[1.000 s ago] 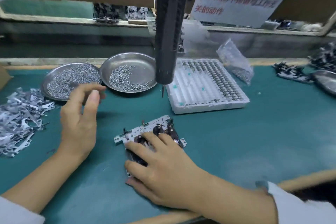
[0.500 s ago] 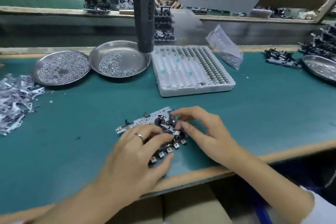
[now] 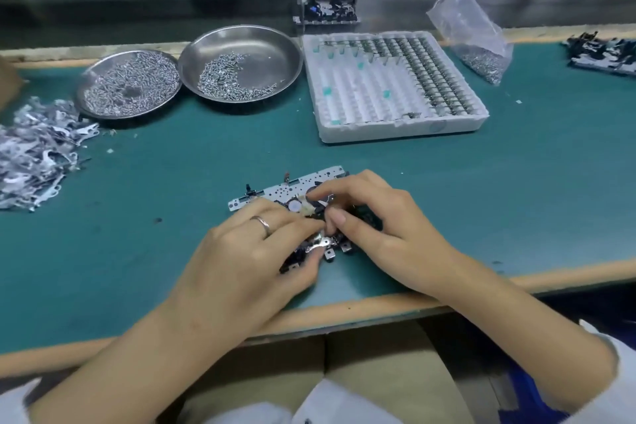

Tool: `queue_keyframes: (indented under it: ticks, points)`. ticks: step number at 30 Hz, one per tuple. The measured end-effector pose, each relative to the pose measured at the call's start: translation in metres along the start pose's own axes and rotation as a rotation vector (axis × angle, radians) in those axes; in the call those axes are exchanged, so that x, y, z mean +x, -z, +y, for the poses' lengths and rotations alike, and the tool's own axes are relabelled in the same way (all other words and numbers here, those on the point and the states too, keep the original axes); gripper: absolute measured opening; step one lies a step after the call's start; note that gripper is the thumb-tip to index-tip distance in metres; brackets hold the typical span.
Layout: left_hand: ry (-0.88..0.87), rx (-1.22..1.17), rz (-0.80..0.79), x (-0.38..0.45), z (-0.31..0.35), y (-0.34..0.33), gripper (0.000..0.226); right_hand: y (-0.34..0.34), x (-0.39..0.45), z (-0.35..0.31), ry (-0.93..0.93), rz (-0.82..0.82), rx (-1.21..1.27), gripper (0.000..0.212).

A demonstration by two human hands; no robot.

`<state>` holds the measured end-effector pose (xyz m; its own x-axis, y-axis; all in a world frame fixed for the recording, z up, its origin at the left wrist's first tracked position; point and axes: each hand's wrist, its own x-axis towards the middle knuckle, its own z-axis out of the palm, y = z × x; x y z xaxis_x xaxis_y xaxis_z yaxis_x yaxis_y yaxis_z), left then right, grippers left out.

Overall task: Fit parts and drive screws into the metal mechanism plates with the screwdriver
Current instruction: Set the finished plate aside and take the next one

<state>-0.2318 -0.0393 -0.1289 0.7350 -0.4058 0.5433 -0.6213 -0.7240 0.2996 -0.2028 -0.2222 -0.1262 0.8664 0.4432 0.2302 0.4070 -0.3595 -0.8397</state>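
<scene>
Grip: left hand (image 3: 251, 251) pinches a small metal part (image 3: 320, 244); right hand (image 3: 371, 220) pinches at the mechanism plate (image 3: 292, 188).
Place: plate near the counter's front edge.
Tip: seat the part flat before any screw.

Both hands, left (image 3: 256, 251) and right (image 3: 375, 217), fingers curled on the mechanism plate (image 3: 292, 188).

The flat worktop (image 3: 172, 189) is teal green with a tan wooden edge. The two round metal dishes (image 3: 275, 48) are shiny grey, the square foam tray (image 3: 395, 131) is white with small teal marks.
</scene>
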Motion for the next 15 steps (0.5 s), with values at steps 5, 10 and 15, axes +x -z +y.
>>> queue_keyframes:
  ticks: [5,10,15]
  points:
    - [-0.002,-0.037,0.027,-0.0018,-0.0046,-0.0020,0.016,-0.0016,-0.0002,0.0012,-0.012,0.000,-0.005,0.028]
    - [0.009,-0.065,0.059,-0.0049,-0.0029,-0.0057,0.014,-0.0021,-0.0020,0.0025,-0.017,-0.012,-0.011,0.024]
    - [0.141,-0.163,0.069,-0.0074,0.0002,0.0041,0.033,-0.0031,-0.0067,-0.0030,0.270,0.168,-0.354,0.019]
